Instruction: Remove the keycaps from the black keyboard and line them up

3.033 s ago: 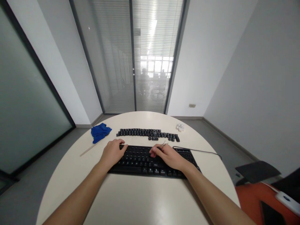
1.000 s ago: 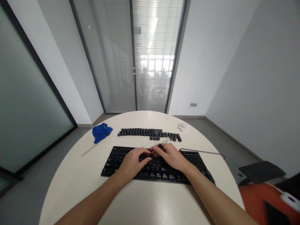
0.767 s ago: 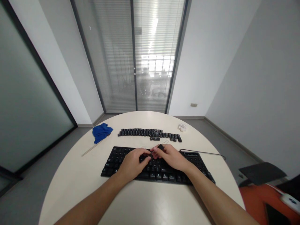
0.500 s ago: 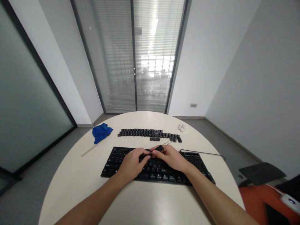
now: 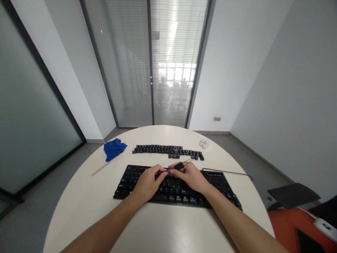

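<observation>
A black keyboard (image 5: 168, 198) lies across the table in front of me, several of its keys hidden under my hands. Above its upper middle, my left hand (image 5: 149, 179) is closed, thumb and index finger pinched on a tiny dark piece (image 5: 167, 172) too small to make out. My right hand (image 5: 193, 175) meets it there, its thumb tip against the same spot. A black rectangular piece (image 5: 179, 166) rests in the right fingers. Thin wire ends (image 5: 188, 160) stick out behind that hand; whether they join the black piece I cannot tell.
Loose black keycaps (image 5: 155, 149) stand in rows beyond the keyboard. A blue cloth (image 5: 114, 149) and a thin wooden stick (image 5: 102, 168) lie at the left, crumpled white tissue (image 5: 204, 143) at the back right. The cable (image 5: 229, 171) runs off the right edge toward an orange chair (image 5: 286, 228).
Both hands have shifted only slightly at the pinch point. The black piece in my right fingers has tipped a little and moved slightly left.
</observation>
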`<state>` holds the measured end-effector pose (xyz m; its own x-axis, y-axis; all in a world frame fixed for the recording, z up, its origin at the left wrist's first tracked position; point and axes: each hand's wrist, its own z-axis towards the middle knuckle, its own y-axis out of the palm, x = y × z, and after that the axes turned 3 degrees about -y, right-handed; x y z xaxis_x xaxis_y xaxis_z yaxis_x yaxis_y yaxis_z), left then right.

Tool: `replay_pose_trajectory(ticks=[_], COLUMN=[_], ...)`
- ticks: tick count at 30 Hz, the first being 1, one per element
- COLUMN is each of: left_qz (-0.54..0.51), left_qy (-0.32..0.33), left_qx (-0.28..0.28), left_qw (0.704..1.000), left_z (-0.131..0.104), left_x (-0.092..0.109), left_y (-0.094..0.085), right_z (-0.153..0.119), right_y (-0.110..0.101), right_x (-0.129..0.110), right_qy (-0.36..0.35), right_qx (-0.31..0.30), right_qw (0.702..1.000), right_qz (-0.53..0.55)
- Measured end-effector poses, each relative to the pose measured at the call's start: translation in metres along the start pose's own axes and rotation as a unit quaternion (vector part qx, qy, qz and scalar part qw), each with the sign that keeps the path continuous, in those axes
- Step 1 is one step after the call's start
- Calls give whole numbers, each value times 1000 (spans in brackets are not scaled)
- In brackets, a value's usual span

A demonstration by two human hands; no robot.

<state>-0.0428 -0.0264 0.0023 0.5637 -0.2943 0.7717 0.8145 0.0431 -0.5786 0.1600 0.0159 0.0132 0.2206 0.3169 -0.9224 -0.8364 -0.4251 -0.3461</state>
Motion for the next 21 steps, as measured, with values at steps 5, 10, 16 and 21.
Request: replay_pose_trajectory(ticks=[5, 10, 16, 21], left_qz=[-8, 24, 75, 107], left_qy=[16, 74, 106, 107], left_qx=[-4, 13, 8, 5], left_qw=[1000, 997, 992, 988], left_z=[0, -1, -3, -4], left_x=[0, 2, 2, 2], left_y=[1, 0, -1, -1], right_z=[2, 2, 2, 2], right_y=[-1, 0, 1, 3], right_x=[-2, -3, -3, -4], right_qy=[-1, -4, 5, 1], right_qx=[23, 26, 25, 25], right_qw=[1000, 1000, 999, 998], right_qz=[-11, 0, 33, 55])
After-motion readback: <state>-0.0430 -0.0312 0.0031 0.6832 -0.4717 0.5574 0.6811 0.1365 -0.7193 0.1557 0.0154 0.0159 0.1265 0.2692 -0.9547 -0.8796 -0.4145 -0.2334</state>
